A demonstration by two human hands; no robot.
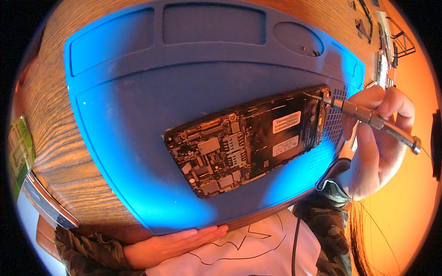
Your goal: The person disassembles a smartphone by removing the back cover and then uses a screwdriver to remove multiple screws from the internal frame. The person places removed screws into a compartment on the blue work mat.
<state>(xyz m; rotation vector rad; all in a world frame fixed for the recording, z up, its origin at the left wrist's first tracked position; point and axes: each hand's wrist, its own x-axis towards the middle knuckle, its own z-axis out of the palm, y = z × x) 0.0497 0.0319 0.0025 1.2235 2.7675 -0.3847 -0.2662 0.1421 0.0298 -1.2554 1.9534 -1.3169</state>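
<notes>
Right hand [375,147] grips a slim metal screwdriver [368,117] over an opened phone [248,140]; fragile board, hold by edges. Left hand [172,244] rests open.

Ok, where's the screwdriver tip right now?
In the head view it's at the right, on the opened phone's far right end; the right hand holds the screwdriver over the blue mat's right edge.

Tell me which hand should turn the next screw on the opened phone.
Right. The right hand grips the screwdriver, tip at the phone. The left hand rests flat at the mat edge.
</notes>
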